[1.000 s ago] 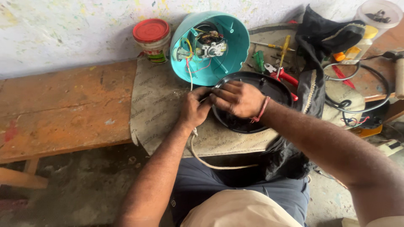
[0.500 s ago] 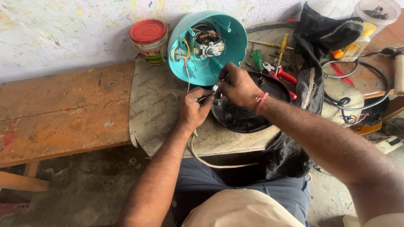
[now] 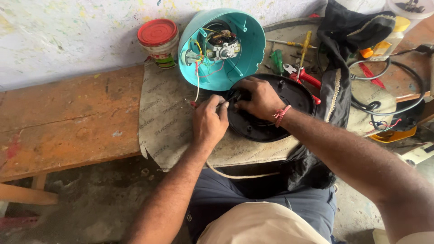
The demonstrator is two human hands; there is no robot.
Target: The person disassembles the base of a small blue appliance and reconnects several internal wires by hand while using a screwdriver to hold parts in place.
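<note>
On the desk (image 3: 68, 122), a black round base plate (image 3: 271, 119) is laid flat just below the tilted teal housing (image 3: 226, 45). Its left rim is met by both hands: the right hand (image 3: 257, 98) is pressed on it, fingers curled, and the left hand (image 3: 209, 121) is pinched shut on a thin wire (image 3: 197, 83).

Left hand (image 3: 209, 121) and right hand (image 3: 258, 99) meet at the rim of the black round base plate (image 3: 289, 113), pinching wires. Teal motor housing (image 3: 226, 47) lies open just behind; red-lidded tub (image 3: 158, 40) beside it on the desk (image 3: 68, 122).
</note>
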